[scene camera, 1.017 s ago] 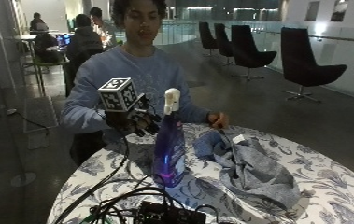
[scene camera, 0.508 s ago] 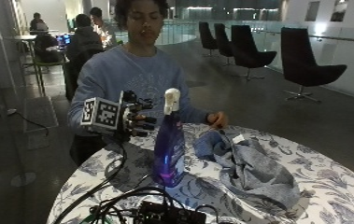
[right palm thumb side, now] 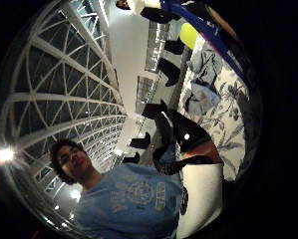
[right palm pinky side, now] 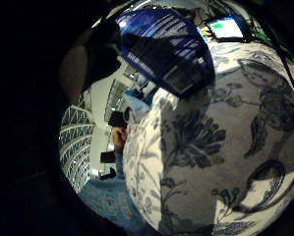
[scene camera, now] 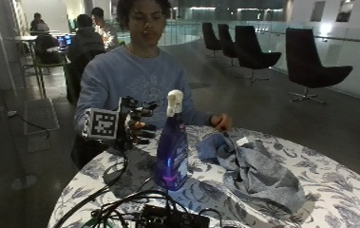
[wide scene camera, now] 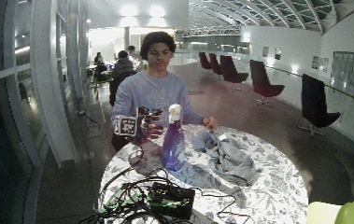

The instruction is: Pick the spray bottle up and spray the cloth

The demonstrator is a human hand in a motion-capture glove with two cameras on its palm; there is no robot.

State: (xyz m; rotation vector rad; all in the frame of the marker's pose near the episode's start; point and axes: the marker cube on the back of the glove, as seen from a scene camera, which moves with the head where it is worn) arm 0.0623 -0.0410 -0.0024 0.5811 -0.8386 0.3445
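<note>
Spray bottle (scene camera: 171,156), blue w/ white trigger head, stands upright on the round table (scene camera: 331,190), which wears a white cloth w/ blue floral print. Nothing touches the bottle. Just beside it, toward the person's left, lies the cloth (scene camera: 255,166), grey-blue and crumpled in a heap on the tabletop, one end near the bottle's base. The person's bare left hand (scene camera: 221,122) rests at the far edge of that cloth; contact can't be confirmed.

Gloved right hand (scene camera: 138,128) hovers above the table edge on the bottle's other side, near the bottle's upper half but apart from it. Fingers look loosely curled, pointing toward the bottle, holding nothing. The little-finger palm view shows the bottle (right palm pinky side: 166,54) looming close over the floral tabletop (right palm pinky side: 225,162). The thumb-side view shows the person's blue sweatshirt (right palm thumb side: 133,204) and the cloth (right palm thumb side: 203,79) further off.

Nearer the camera in front of the bottle sits a black box (scene camera: 170,219) w/ a tangle of cables (scene camera: 113,204).
</note>
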